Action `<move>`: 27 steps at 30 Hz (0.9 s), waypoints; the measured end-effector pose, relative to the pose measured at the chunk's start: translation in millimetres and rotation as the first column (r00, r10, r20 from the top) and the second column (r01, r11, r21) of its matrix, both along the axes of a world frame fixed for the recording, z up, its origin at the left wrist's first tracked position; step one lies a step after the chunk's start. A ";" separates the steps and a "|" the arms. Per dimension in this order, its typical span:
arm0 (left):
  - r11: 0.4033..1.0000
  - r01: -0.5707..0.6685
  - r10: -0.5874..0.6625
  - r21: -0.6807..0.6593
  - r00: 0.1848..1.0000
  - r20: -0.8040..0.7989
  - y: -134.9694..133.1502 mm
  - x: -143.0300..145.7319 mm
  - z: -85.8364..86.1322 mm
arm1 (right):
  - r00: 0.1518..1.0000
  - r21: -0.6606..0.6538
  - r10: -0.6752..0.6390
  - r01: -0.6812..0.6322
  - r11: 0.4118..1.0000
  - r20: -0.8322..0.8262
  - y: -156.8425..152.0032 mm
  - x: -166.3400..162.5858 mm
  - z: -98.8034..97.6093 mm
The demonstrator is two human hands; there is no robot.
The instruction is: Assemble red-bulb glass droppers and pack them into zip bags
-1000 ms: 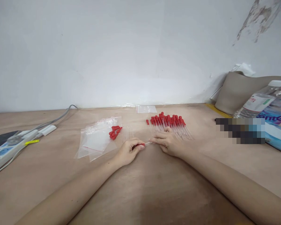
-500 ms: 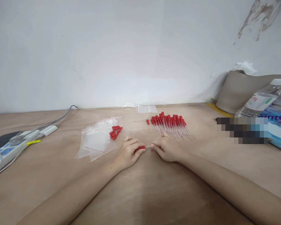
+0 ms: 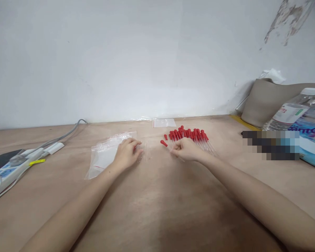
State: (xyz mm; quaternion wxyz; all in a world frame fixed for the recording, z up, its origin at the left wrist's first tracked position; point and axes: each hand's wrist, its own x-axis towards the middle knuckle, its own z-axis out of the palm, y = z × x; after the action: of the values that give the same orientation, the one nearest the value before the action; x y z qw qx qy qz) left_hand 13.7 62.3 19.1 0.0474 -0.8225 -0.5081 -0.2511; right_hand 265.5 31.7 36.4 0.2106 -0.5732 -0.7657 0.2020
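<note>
My right hand (image 3: 185, 149) pinches the glass tube of a dropper (image 3: 163, 143), whose red rubber bulb points to the upper left. It is at the near edge of a row of red-bulbed droppers (image 3: 189, 133) and covers some of their tubes. My left hand (image 3: 127, 153) reaches over the clear zip bags (image 3: 102, 159), thumb and forefinger apart. A bit of a red rubber bulb (image 3: 134, 149) shows between them; the other bulbs are hidden under the hand. Several bare glass tubes (image 3: 144, 152) lie just right of my left fingertips.
A small zip bag (image 3: 164, 123) lies by the wall. On the left is a power strip (image 3: 13, 166) with cables and a dark phone-like slab (image 3: 4, 157). A plastic bottle (image 3: 288, 112), a grey-brown container (image 3: 257, 101) and a blue packet (image 3: 313, 152) are at the right.
My hands have moved apart. The right hand has carried the dropper up to the row, its bulb now free of my left fingers. My left hand has gone left to the loose bulbs.
</note>
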 end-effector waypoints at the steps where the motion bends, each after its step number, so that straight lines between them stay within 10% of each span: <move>1: 0.998 -0.060 0.060 -0.022 0.998 0.017 5.5 -6.9 1.6 | 0.996 0.023 -0.088 0.087 0.996 0.015 8.9 -1.8 -0.7; 7: 0.977 -0.198 0.203 -0.080 0.977 0.067 13.5 -23.2 11.5 | 0.887 0.190 -0.383 0.343 0.920 0.256 50.2 -18.6 -8.3; 13: 0.966 -0.223 0.228 -0.133 0.973 0.027 15.6 -22.0 10.0 | 0.899 0.312 -0.315 0.218 0.925 0.305 51.7 -40.7 -19.4; 27: 0.946 -0.325 0.325 0.001 0.945 0.046 16.7 -8.5 -16.9 | 0.950 0.016 -0.232 0.234 0.972 0.208 48.7 -106.9 -18.1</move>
State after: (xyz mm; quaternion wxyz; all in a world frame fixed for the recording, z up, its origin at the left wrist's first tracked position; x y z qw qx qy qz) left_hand 5.2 79.0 2.2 0.0801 -0.7213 -0.6367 -0.2605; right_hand 158.6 80.4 18.3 0.1489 -0.6784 -0.7097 0.1178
